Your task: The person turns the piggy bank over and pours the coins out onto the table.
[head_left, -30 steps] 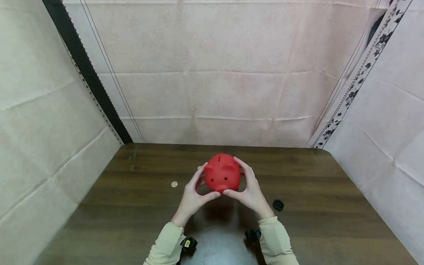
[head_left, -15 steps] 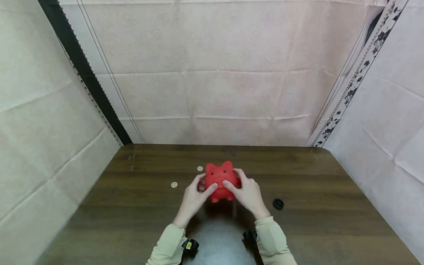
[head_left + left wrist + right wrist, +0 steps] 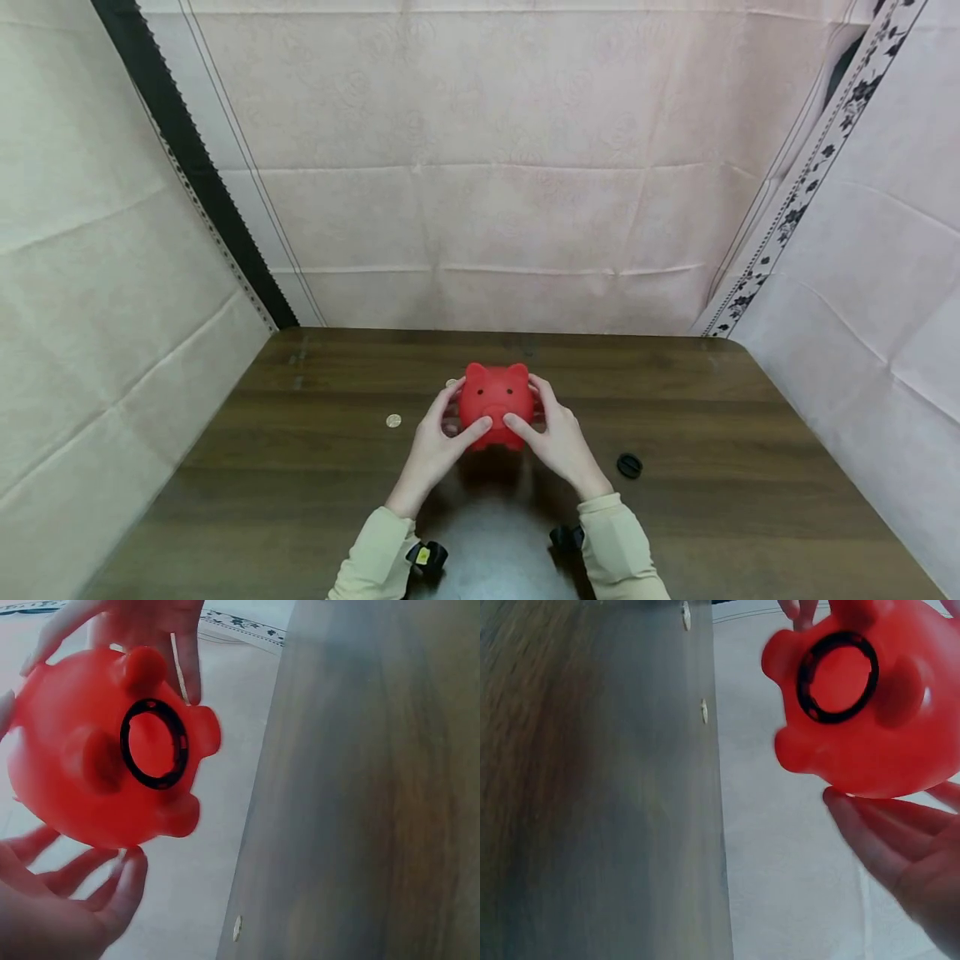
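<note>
A red piggy bank [image 3: 497, 393] is held up off the table between both hands, its face toward the head camera. My left hand [image 3: 437, 443] grips its left side, thumb on the front and fingers round the flank. On the other side my right hand [image 3: 558, 437] grips it the same way. The left wrist view shows the underside of the piggy bank [image 3: 82, 772], with short feet and an uncovered round hole ringed by a black rim [image 3: 182, 742]. That black rim [image 3: 804, 682] also shows in the right wrist view.
A round black plug [image 3: 629, 466] lies on the brown wooden table [image 3: 712, 500], right of the right hand. One coin [image 3: 393, 421] lies left of the hands; another coin [image 3: 451, 382] is partly hidden by the left fingers. Pale cloth walls [image 3: 525, 217] enclose the table's back and sides.
The piggy bank has tipped back, so its face and ears show instead of the coin slot on top. Both hands keep hold, thumbs now higher on its front.
</note>
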Tool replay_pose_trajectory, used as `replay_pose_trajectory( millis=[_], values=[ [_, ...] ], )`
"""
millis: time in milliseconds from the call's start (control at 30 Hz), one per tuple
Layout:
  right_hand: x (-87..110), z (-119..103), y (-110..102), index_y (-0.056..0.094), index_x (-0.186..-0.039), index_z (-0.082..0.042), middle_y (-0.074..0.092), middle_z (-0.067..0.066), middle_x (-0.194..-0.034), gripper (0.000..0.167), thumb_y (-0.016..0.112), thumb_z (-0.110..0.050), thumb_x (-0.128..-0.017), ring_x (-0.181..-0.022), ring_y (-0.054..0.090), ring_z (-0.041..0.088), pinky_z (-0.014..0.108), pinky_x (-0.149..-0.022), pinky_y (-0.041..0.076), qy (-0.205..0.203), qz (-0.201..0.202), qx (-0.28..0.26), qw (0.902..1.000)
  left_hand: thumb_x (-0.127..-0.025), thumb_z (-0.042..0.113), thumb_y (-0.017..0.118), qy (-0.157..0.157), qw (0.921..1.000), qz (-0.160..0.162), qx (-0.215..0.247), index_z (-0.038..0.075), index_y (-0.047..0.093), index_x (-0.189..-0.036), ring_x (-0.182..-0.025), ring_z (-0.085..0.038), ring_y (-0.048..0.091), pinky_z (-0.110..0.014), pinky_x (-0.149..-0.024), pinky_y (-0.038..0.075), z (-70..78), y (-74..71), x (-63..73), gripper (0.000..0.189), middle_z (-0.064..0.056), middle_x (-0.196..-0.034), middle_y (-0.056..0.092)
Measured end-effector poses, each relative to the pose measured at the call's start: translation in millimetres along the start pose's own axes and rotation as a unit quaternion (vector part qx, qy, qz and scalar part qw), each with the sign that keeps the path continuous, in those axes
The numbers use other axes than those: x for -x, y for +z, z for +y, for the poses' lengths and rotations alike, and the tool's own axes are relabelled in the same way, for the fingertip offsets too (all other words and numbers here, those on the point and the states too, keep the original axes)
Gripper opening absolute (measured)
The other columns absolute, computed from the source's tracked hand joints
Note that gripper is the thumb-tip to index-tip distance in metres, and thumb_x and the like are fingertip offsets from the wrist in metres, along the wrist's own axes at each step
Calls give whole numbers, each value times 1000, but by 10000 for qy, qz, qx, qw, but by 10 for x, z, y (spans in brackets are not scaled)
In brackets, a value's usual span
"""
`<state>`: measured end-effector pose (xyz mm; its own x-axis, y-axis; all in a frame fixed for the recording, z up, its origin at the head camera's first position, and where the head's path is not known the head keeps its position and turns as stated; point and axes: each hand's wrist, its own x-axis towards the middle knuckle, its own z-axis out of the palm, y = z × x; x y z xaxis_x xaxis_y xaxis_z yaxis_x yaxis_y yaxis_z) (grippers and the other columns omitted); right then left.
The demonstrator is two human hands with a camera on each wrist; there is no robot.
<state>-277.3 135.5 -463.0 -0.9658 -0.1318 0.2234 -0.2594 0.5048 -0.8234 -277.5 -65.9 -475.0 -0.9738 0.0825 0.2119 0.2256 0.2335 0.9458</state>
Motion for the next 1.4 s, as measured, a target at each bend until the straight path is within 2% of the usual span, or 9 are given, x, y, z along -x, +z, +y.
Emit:
replay_pose_trajectory(
  millis=[167, 300, 567, 633, 733, 900, 1133, 1267, 1400],
  values=[
    [2, 1, -23, 30, -147, -27, 51, 7, -141, 77, 73, -35, -84, -118, 56, 30, 49, -92, 54, -439, -173, -492, 9977, -77, 35, 80, 57, 9998, -120, 151, 32, 40, -144, -118, -23, 53, -34, -90, 53, 22, -22, 11, 78, -1, -138, 52],
    [-10, 34, -42, 28, -146, -31, 45, 3, -146, 82, 78, -27, -81, -128, 49, 30, 52, -98, 50, -835, -304, -718, 9934, -75, 31, 83, 171, 9991, -246, 293, 36, 37, -145, -122, -25, 52, -46, -96, 52, 31, -31, 20, 84, 0, -140, 51],
    [-20, 43, -72, 27, -146, -27, 28, -3, -155, 95, 85, -16, -72, -138, 38, 26, 49, -102, 48, -1701, -119, -848, 9817, -73, 18, 84, 847, 9932, -552, 578, 30, 28, -151, -139, -24, 40, -52, -108, 42, 29, -57, 10, 97, 6, -152, 37],
    [-19, 45, -70, 26, -147, -24, 25, -1, -156, 97, 86, -13, -70, -139, 36, 24, 45, -102, 49, -1882, -121, -857, 9783, -73, 13, 84, 1091, 9905, -605, 584, 31, 26, -151, -140, -24, 38, -51, -110, 40, 32, -61, 14, 99, 6, -153, 36],
    [-15, 41, -63, 23, -147, -17, 21, 3, -156, 103, 87, -6, -67, -140, 32, 19, 39, -105, 47, -2145, -159, -917, 9723, -72, 6, 83, 1392, 9863, -681, 564, 32, 23, -152, -143, -23, 34, -39, -112, 39, 57, -75, 31, 103, 5, -155, 32],
    [10, -10, -52, 20, -144, -7, 17, 12, -155, 107, 86, 4, -61, -143, 24, 12, 26, -108, 41, -2535, -129, -848, 9635, -69, -6, 81, 1703, 9811, -669, 626, 22, 13, -155, -148, -25, 25, -20, -111, 34, 153, -102, 65, 114, 0, -161, 20],
    [97, -272, -92, 22, -134, 6, 19, 29, -147, 95, 81, 13, -61, -141, 21, 7, 24, -101, 47, -3217, 5, -504, 9455, -66, -8, 82, 1948, 9797, -346, 328, 17, 16, -154, -147, -26, 23, -20, -109, 37, 139, -77, 60, 112, -2, -162, 13],
    [113, -325, -107, 22, -134, 7, 20, 29, -147, 93, 80, 13, -62, -142, 20, 5, 25, -102, 47, -3280, 11, -418, 9438, -66, -6, 82, 2136, 9758, -338, 314, 21, 19, -153, -144, -25, 30, -23, -106, 43, 107, -68, 50, 111, -2, -159, 21],
    [70, -206, -79, 19, -139, 6, 18, 25, -152, 98, 82, 11, -63, -143, 22, 6, 25, -106, 43, -3052, -13, -625, 9502, -67, -4, 83, 2208, 9736, -355, 462, 20, 19, -153, -142, -26, 33, -21, -107, 41, 72, -88, 32, 110, -2, -157, 28]
  ],
)
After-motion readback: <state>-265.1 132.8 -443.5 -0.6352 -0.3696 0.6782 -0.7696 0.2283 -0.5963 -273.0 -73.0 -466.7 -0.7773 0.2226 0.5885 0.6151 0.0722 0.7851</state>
